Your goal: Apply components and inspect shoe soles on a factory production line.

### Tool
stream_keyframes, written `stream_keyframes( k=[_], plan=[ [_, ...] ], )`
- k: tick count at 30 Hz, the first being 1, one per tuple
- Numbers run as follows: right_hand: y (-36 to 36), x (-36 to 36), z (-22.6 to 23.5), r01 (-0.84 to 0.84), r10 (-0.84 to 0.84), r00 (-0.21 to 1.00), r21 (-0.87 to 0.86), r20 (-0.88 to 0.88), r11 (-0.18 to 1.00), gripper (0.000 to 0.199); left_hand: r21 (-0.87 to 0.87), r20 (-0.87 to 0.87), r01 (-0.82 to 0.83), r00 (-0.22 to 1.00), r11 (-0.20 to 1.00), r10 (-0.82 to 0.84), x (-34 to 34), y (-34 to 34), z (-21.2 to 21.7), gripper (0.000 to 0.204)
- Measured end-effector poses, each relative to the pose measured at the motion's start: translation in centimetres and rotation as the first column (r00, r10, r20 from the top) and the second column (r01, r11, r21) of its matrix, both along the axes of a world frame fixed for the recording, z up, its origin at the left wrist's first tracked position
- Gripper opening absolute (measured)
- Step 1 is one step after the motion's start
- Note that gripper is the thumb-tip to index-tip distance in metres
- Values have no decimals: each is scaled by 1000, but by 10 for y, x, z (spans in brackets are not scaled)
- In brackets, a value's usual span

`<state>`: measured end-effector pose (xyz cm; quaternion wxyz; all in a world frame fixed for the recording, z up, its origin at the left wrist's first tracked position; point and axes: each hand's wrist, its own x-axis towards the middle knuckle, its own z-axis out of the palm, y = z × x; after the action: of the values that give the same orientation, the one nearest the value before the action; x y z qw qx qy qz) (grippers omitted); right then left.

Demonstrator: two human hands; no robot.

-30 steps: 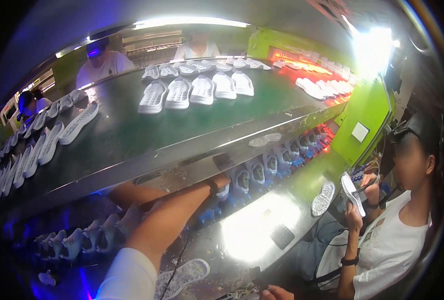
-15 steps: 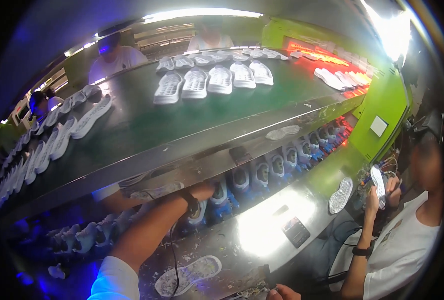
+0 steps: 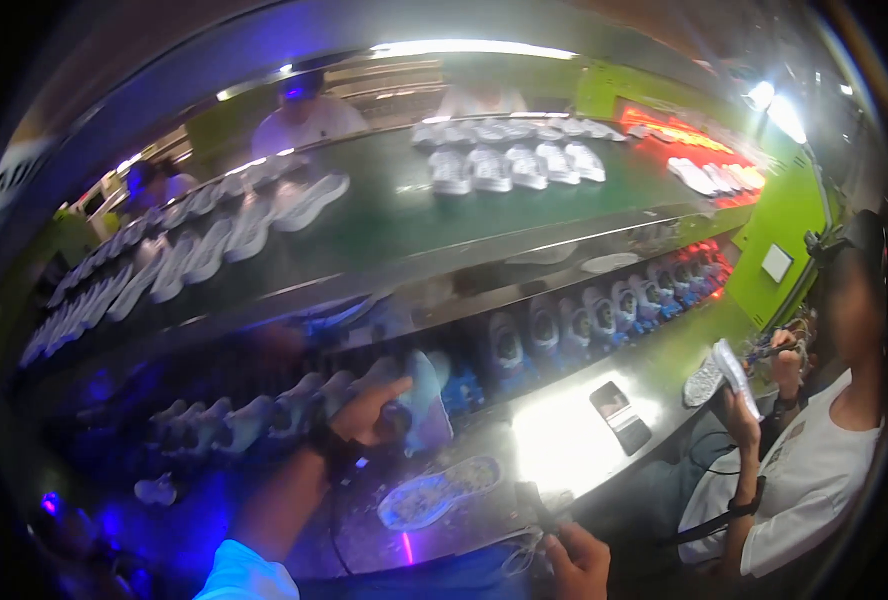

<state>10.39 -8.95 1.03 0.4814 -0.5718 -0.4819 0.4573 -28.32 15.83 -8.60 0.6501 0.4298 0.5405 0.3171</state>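
Note:
My left hand is closed on a pale shoe, blurred by motion, held tilted in front of the lower row of shoes. A black band is on that wrist. Just below the shoe, a white shoe sole filled with small scraps lies on the metal bench. My right hand is curled at the bottom edge, fingers bent around a dark, narrow thing whose kind I cannot make out.
White soles stand in rows on the green belt above. Shoes line the lower shelf. A phone-like dark slab lies on the bench. At right, a co-worker's hand holds a white sole.
My left hand has drawn back from the lower row and now holds a shoe. The whole view has shifted. The co-worker's sole has turned and moved.

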Motion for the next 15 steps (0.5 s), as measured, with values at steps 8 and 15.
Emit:
stream_keyframes(
  k=[8, 15],
  plan=[
    [11, -94, 12, -304, 241, 931, 218, 274, 927, 25, 665, -263, 20, 942, 746, 209, -30, -227, 108, 60],
    [-8, -149, 20, -445, 436, 893, 73, 113, 893, 22, 851, -525, 409, 688, 330, 502, -56, -315, 107, 48]
  ],
)
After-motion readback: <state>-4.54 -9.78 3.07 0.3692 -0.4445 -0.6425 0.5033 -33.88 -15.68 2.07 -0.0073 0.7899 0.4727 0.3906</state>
